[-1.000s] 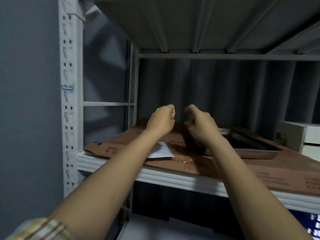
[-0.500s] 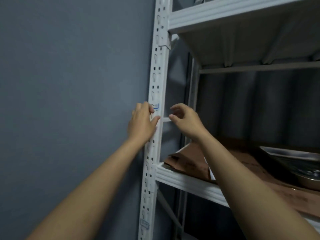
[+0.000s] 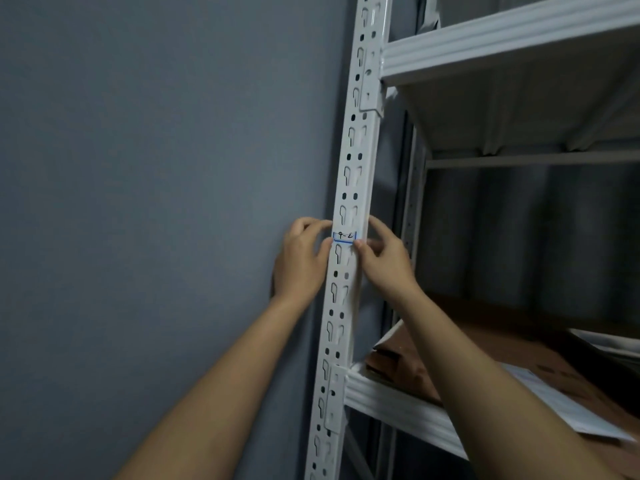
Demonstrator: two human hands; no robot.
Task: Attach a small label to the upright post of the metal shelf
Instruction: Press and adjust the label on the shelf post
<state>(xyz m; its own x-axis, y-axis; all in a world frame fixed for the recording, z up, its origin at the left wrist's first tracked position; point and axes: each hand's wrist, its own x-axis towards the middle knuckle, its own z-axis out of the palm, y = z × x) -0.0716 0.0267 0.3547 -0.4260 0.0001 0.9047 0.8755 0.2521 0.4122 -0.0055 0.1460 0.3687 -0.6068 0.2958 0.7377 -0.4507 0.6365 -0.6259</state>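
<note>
A white perforated upright post (image 3: 349,168) of the metal shelf runs from top to bottom, next to the grey wall. A small white label (image 3: 344,236) with a blue border and black handwriting lies flat across the post's front face at mid-height. My left hand (image 3: 303,261) grips the post from the left, its thumb tip and fingers pinching the label's left end. From the right, my right hand (image 3: 384,263) pinches the label's right end between thumb and fingers against the post's edge.
The grey wall (image 3: 156,202) fills the left. A white upper shelf (image 3: 502,39) and a lower shelf beam (image 3: 391,400) join the post. Brown cardboard (image 3: 408,368) with a white paper sheet (image 3: 561,400) lies on the lower shelf.
Both hands left the shelf's cardboard and went up left to the post. They closed in on the label, which now lies across the post's front between my fingers.
</note>
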